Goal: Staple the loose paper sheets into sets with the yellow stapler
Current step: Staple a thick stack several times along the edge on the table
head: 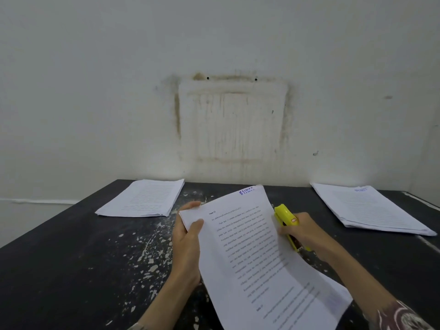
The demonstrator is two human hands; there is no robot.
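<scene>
My left hand (188,239) grips the top left corner of a set of printed paper sheets (252,253), lifted and tilted above the black table (71,270). My right hand (307,234) holds the yellow stapler (287,222) at the right edge of these sheets, its nose pointing away from me. The sheets cover part of the right hand's fingers. A stack of printed sheets (145,198) lies at the back left of the table. Another stack (366,208) lies at the back right.
The table's black top is chipped with pale flecks in its middle. A stained white wall (231,120) stands right behind the table. The table's right edge (426,203) runs close past the right stack.
</scene>
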